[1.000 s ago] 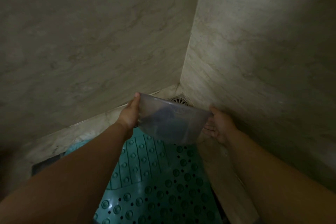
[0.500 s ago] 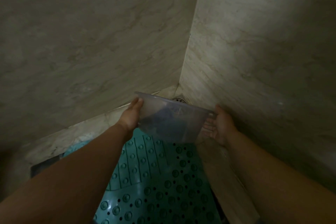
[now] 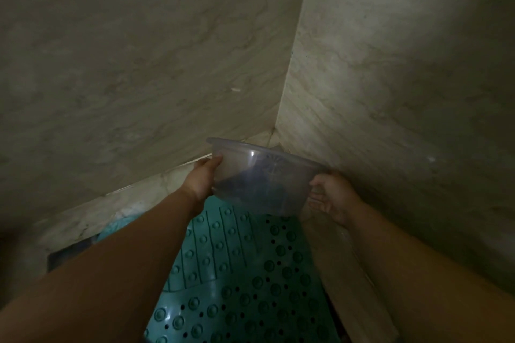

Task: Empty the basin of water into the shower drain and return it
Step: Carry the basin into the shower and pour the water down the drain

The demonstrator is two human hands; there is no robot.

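Note:
A translucent plastic basin [image 3: 259, 178] hangs in the air over the far corner of the shower floor, tipped away from me. My left hand [image 3: 204, 178] grips its left rim. My right hand [image 3: 331, 198] holds its right rim from below. The round metal drain [image 3: 274, 160] shows only faintly through the basin's wall, right in the corner. Whether water is inside or pouring out is too dim to tell.
A teal anti-slip mat [image 3: 245, 273] with bumps and holes covers the floor below my arms. Marble walls meet in the corner [image 3: 281, 108] straight ahead. A pale stone ledge [image 3: 348, 273] runs along the right wall; a dark gap [image 3: 69, 256] lies at the left.
Both hands have lifted the basin slightly and brought it closer to the corner, so it now covers the drain that was visible behind its rim.

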